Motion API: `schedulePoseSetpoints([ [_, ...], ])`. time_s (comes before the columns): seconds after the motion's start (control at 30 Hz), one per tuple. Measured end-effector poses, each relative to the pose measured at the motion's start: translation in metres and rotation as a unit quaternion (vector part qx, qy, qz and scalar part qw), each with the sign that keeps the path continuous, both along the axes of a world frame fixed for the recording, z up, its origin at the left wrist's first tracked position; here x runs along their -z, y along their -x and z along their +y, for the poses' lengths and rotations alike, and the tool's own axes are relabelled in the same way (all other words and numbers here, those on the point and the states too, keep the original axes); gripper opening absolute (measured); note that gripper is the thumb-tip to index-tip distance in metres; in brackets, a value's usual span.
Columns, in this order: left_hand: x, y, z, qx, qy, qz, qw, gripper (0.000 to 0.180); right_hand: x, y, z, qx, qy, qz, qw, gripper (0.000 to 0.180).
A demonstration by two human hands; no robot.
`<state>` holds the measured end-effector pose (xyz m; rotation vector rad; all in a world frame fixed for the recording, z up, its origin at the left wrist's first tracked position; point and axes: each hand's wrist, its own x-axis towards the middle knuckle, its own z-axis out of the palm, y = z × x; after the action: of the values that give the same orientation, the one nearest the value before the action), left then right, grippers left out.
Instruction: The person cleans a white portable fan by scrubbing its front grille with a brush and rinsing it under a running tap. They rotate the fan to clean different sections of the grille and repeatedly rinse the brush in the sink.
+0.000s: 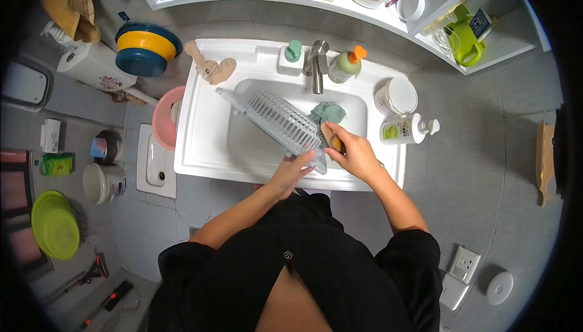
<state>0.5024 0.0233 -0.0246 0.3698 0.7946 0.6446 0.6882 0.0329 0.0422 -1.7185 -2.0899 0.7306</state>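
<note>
At the centre of the frame, a long grey slatted rack (280, 122) lies tilted across the basin of a white sink (200, 143), running from the upper left down toward the lower right, where both hands meet it. The left hand (290, 173), coming up from the lower middle of the frame, has its fingers curled over the near end of the rack and grips its lower edge; the palm faces down and the fingers are closed fairly tight on the plastic. The right hand (354, 153), just right of centre, is closed narrowly around a small yellow-and-brown scrubbing pad or brush (331, 139), pressed against the rack's right end; the view is too small to say for certain which it is. Just above that hand, a crumpled teal cloth (328, 112) sits in the basin beside the rack.

At the top of the sink stands a metal faucet (317, 65), with a green-topped soap dispenser (291, 57) to its left and a green bottle with an orange pump (346, 65) to its right. On the right rim, near the right hand, lie a white lidded tub (398, 95) and a white pump bottle (408, 129) on its side.
</note>
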Motion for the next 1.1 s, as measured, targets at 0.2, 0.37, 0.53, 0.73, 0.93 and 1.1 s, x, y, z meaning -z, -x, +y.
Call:
schedulePoseSetpoints([
  [0.2,0.018,-0.004,0.013,0.024,-0.141,0.053,0.988,0.063,0.012,-0.02,-0.019,0.044,-0.008,0.01,0.999,0.055],
  [0.37,0.027,0.009,0.033,-0.026,-0.055,-0.048,0.997,0.054,-0.006,-0.002,0.001,0.07,-0.04,0.04,0.996,0.049],
  [0.53,0.018,0.017,0.06,-0.049,-0.097,-0.082,0.991,0.034,-0.001,0.021,0.029,-0.068,-0.133,-0.029,0.988,0.047],
  [0.73,0.015,0.011,0.047,-0.065,-0.124,-0.033,0.99,0.031,0.012,0.02,0.048,-0.16,-0.195,-0.141,0.957,0.042],
  [0.93,0.007,0.002,0.039,-0.087,-0.136,-0.025,0.987,0.026,0.007,0.014,0.055,-0.098,-0.23,-0.152,0.956,0.037],
  [1.1,0.019,-0.001,0.045,-0.092,-0.137,-0.03,0.986,0.027,0.009,0.029,0.047,-0.127,-0.213,-0.145,0.958,0.034],
])
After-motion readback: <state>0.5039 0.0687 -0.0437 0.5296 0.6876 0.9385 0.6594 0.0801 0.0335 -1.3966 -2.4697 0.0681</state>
